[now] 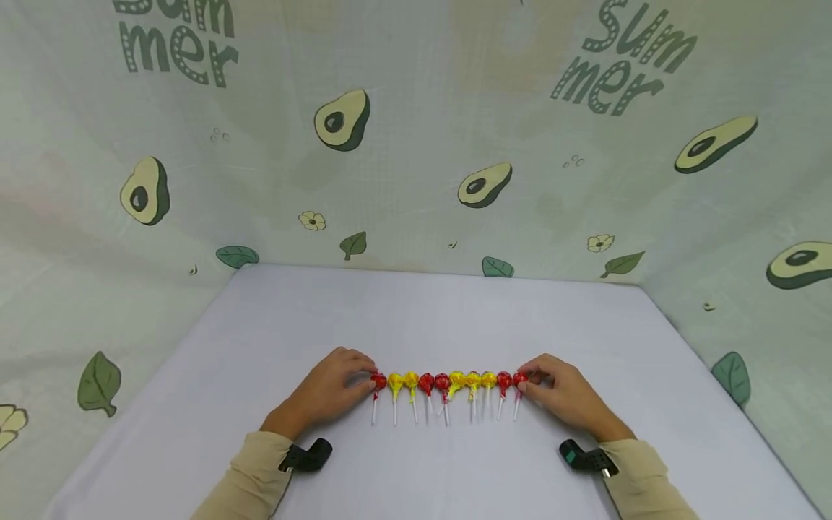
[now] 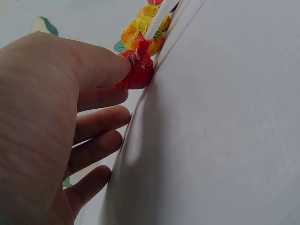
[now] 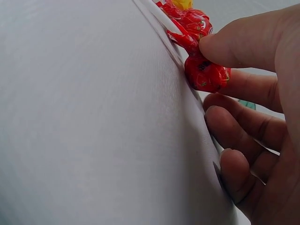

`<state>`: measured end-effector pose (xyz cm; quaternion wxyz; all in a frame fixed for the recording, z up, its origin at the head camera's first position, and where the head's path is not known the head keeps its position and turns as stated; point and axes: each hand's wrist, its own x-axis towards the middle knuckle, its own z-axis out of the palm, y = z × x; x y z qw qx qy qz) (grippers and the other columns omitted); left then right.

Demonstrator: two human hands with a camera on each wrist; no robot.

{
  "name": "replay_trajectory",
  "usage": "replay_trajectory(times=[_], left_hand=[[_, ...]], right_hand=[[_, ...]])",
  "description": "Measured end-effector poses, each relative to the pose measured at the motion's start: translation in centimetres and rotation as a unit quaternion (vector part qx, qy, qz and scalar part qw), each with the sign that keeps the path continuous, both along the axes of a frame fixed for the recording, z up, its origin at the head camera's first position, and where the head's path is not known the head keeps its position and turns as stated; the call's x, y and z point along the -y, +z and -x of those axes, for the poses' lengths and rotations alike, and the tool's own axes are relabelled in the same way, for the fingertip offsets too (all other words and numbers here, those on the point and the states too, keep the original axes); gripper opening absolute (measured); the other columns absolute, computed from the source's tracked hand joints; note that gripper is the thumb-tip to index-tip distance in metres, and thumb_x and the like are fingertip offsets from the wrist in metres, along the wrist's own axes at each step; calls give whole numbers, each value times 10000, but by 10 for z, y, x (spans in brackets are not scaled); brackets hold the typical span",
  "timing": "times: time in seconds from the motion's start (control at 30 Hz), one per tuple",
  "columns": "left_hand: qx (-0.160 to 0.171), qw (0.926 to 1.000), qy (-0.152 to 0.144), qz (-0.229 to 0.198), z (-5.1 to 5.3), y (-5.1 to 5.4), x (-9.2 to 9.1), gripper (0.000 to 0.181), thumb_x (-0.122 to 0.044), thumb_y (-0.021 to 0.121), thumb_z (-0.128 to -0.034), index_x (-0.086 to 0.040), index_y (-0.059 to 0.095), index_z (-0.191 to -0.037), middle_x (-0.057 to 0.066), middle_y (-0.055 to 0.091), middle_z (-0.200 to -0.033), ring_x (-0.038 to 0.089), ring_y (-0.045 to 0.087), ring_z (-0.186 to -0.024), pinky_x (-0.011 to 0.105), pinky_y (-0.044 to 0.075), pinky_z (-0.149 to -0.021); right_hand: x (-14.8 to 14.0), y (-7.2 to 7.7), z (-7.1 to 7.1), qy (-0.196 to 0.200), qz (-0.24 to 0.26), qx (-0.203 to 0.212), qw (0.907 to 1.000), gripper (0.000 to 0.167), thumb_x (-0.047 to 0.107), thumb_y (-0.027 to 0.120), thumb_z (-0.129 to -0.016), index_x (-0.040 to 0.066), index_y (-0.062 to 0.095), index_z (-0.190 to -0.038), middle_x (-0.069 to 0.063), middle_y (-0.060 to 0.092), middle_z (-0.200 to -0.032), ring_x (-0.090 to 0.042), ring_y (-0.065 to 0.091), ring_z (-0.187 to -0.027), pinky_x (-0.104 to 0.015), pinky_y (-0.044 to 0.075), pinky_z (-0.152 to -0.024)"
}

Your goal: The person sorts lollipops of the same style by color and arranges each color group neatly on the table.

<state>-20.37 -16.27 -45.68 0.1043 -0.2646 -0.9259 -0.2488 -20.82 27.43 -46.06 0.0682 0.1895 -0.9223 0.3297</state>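
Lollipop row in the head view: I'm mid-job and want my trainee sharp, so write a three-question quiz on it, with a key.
1. True or false: the left hand and the right hand pinch lollipops at opposite ends of the lollipop row.
2. In the head view, which way do the sticks point?
A: toward the printed backdrop
B: toward the person's sleeves
C: sideways, along the row
3. Fill in: counting from the left end, the second lollipop is ____.

Key:
1. True: one is on the left-end red lollipop, the other on the right-end red lollipop.
2. B
3. yellow
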Motion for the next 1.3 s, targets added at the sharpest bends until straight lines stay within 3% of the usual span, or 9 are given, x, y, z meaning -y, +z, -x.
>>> replay_trajectory(times=[0.23,0.53,0.97,1.13,1.3], left_hand=[[158,9999,59,-34,-1,3,0,197,-239,745,-907,-166,753,-1089,-57,657,-1154,172,566,-1118,435,481,-953],[239,9997,68,-81,-1,3,1,204,-276,731,-922,-186,747,-1105,-70,650,-1158,161,562,-1123,440,479,-956],[11,9997,-63,-216,3,0,0,201,-287,765,-896,-197,757,-1076,-93,655,-1114,141,570,-1067,416,491,-912],[131,9992,-103,-354,3,0,-1,193,-279,769,-894,-206,754,-1073,-112,655,-1100,132,568,-1052,415,491,-901],[453,9969,-92,-641,4,-4,-1,176,-299,757,-906,-247,743,-1075,-163,635,-1098,108,554,-1071,427,481,-923]], right_hand=[[0,1,0,-44,118,85,9999,171,229,779,-890,212,727,-1052,121,627,-918,-86,567,-819,-276,461,-691],[0,9,-2,-255,153,699,9971,213,305,760,-905,198,711,-1083,66,634,-931,-166,564,-843,-298,463,-714],[-3,11,0,-326,415,950,9941,240,322,744,-917,161,706,-1092,33,655,-967,-199,563,-859,-286,470,-708],[-3,9,1,-373,585,983,9927,258,324,742,-920,139,701,-1096,26,667,-976,-201,568,-857,-273,476,-693],[-6,9,0,-381,875,963,9908,270,322,740,-923,119,698,-1095,11,683,-983,-189,577,-836,-271,480,-657]])
